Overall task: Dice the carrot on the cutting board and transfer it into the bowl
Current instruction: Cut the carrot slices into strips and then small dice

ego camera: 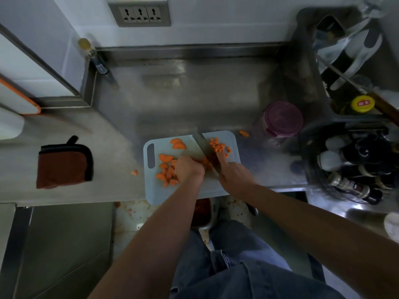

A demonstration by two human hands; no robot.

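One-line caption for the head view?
Right hand dices carrot with a knife on the cutting board while left hand steadies it.

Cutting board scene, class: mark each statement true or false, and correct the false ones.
1. The right hand holds the knife over the cutting board. True.
2. Every bit of carrot lies on the board. False: one stray piece lies on the counter left of the board, and another lies beyond its far right corner.
3. The diced carrot lies right of the blade. True.
4. The pot holder lies right of the board. False: the pot holder lies left of it.
5. The left hand rests off the board. False: the left hand holds carrot pieces down on the board beside the blade.
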